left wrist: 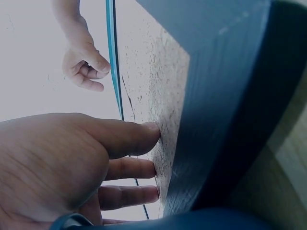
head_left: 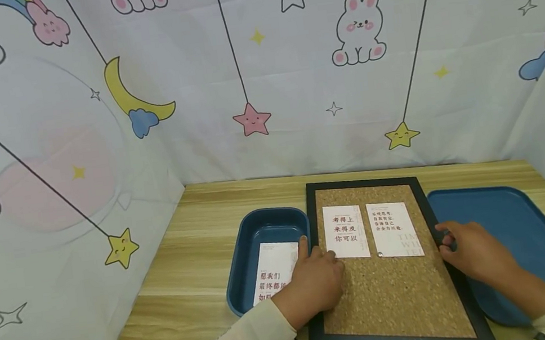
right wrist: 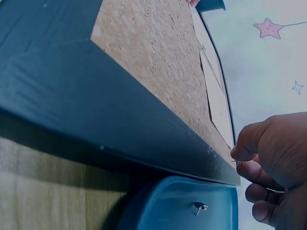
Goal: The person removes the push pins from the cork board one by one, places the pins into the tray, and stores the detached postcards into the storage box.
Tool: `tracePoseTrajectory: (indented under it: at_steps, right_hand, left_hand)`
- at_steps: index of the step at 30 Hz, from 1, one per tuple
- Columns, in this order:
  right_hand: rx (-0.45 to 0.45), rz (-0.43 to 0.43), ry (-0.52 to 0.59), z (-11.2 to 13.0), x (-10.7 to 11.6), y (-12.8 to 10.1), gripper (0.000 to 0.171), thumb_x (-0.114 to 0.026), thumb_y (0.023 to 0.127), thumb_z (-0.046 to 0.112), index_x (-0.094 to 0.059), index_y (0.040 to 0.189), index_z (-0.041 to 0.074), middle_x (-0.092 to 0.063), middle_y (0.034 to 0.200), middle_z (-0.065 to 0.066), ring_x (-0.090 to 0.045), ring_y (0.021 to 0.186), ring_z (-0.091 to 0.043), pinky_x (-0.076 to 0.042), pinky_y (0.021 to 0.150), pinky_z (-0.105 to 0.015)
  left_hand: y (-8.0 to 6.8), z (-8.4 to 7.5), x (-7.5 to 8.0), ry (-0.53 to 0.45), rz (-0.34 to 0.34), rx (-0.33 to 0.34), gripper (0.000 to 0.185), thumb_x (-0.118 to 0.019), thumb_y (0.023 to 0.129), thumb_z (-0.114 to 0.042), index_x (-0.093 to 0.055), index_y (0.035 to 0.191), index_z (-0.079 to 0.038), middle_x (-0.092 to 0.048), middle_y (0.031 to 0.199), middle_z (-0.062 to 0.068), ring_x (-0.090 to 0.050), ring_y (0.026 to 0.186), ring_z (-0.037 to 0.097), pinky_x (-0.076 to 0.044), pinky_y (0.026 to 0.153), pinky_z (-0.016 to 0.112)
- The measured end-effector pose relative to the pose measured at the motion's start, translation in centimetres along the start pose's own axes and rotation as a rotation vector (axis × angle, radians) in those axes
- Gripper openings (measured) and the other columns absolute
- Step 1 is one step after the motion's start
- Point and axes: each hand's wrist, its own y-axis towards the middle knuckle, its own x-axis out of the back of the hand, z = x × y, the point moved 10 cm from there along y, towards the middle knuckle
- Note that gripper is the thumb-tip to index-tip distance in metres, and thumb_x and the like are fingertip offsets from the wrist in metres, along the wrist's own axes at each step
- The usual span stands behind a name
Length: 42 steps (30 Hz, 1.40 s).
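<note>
The wooden surface (head_left: 185,294) carried a cork board (head_left: 394,291) in a black frame, with a flat blue tray (head_left: 525,230) touching its right edge and a deeper blue bin (head_left: 259,228) just beside its left edge. Two white cards lay side by side on the upper part of the board: the left card (head_left: 345,231) and the right card (head_left: 394,229). A third card (head_left: 274,269) sat in the bin, so by the look of it at least one card remained to be put up.

The left hand (head_left: 317,281) rested on the board at the lower left corner of the left card, its fingers (left wrist: 139,136) straight and pressed flat against the cork. The right hand (head_left: 468,251) sat at the board's right frame, its fingers curled and pinched together on what looked like a thin pin (right wrist: 233,161); the pin itself was too small to make out well. A silver pin head (head_left: 379,255) showed at the lower left corner of the right card, suggesting that card was already fixed, while no pin was visible on the left card. Another pushpin (right wrist: 198,207) lay in the tray near that hand.
</note>
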Motion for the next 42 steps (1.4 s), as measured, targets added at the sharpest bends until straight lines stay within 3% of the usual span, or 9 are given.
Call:
tracePoseTrajectory:
  at_steps: [16,23,42]
  right_hand:
    - [-0.057,0.031,0.021,-1.3,0.4,-0.5,0.049,-0.072,0.091,0.009,-0.056,0.133,-0.011,-0.067,0.096,-0.009,-0.05,0.061,-0.014,-0.039,0.052,-0.034]
    - [-0.061,0.03,0.031,-1.7,0.4,-0.6,0.047,-0.069,0.091,0.008,-0.056,0.132,-0.012,-0.067,0.096,-0.012,-0.049,0.054,-0.014,-0.038,0.048,-0.032]
    - [-0.068,0.031,0.015,-2.2,0.8,-0.6,0.048,-0.07,0.089,0.008,-0.058,0.131,-0.012,-0.068,0.101,-0.019,-0.049,0.055,-0.014,-0.038,0.05,-0.034]
  left_hand:
    - [0.1,0.0,-0.1,0.0,0.01,0.002,0.033,-0.073,0.093,-0.04,-0.073,0.12,-0.022,-0.067,0.122,-0.004,-0.054,0.125,0.027,-0.013,0.118,0.062]
    - [0.1,0.0,-0.1,-0.001,0.015,0.005,0.033,-0.073,0.093,-0.04,-0.073,0.12,-0.021,-0.067,0.122,-0.003,-0.054,0.126,0.027,-0.013,0.118,0.062]
    - [0.0,-0.1,0.0,0.001,0.002,-0.006,0.034,-0.073,0.093,-0.04,-0.074,0.12,-0.02,-0.067,0.122,-0.002,-0.055,0.124,0.027,-0.014,0.117,0.063]
